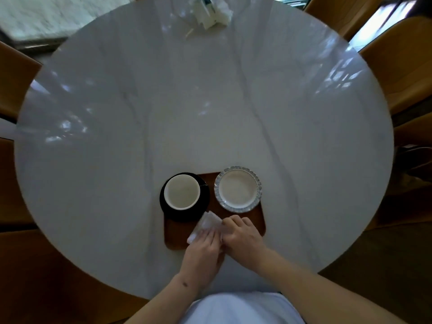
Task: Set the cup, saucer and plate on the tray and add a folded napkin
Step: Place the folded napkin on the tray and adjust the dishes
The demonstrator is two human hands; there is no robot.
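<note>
— On the near edge of the round table (163,101), what's laid out?

— A brown wooden tray (174,235) with rounded corners. At its far left, a black saucer (205,195) carries a white cup (182,191), upright and empty; the saucer overhangs the tray's left edge a little. At the far right is a pale plate (238,189) with a scalloped, patterned rim, its far edge reaching past the tray.

— And the napkin?

— A white napkin (203,226) lies at an angle on the near half of the tray, its far corner just beside the saucer. Both hands are on it. The left hand (203,253) rests flat over its near end, fingers together and pressing down. The right hand (243,237) has its fingers curled at the napkin's right edge; whether they pinch the paper or only touch it I cannot tell.

— What is the tabletop like?

— Pale grey-white, marble-looking, with faint darker veins and a gloss that mirrors bright patches of window light. At the far edge sits a blurred white heap (215,12), perhaps paper or tissue.

— Anything around it?

— Tan-brown chairs (402,64) ring the table, and a light rug or floor patch (58,15) shows at the upper left.
</note>
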